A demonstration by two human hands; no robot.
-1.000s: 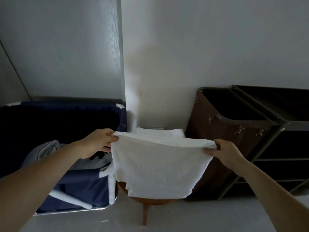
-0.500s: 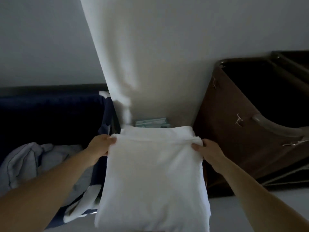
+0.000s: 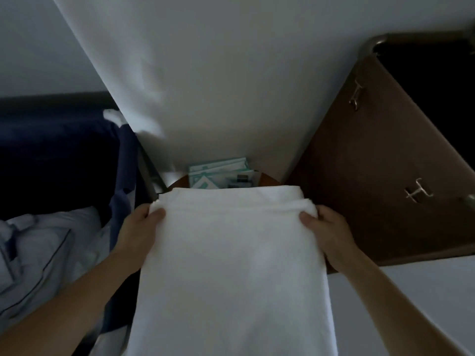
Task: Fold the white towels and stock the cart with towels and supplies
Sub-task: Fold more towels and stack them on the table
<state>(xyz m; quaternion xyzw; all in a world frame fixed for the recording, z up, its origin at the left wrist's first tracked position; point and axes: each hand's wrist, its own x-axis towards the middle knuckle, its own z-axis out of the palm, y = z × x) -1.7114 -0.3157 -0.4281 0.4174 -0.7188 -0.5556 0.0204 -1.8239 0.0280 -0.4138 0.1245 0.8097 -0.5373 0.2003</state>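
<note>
Two hands, left hand point(image 3: 140, 235) and right hand point(image 3: 331, 232), pinch the far corners of the white towel point(image 3: 231, 265) — corners should be level so the fold lies square.

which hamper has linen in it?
The navy hamper at the left: pale crumpled linen lies inside it. The brown hamper at the right shows only a dark interior.

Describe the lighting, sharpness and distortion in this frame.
Head view: dim, bluish light; blue hamper interior nearly black; the white towel gripped by the left hand and right hand is brightest, weave washed out; teal packets behind it look soft; wide-angle lens splays the brown hamper outward.
</note>
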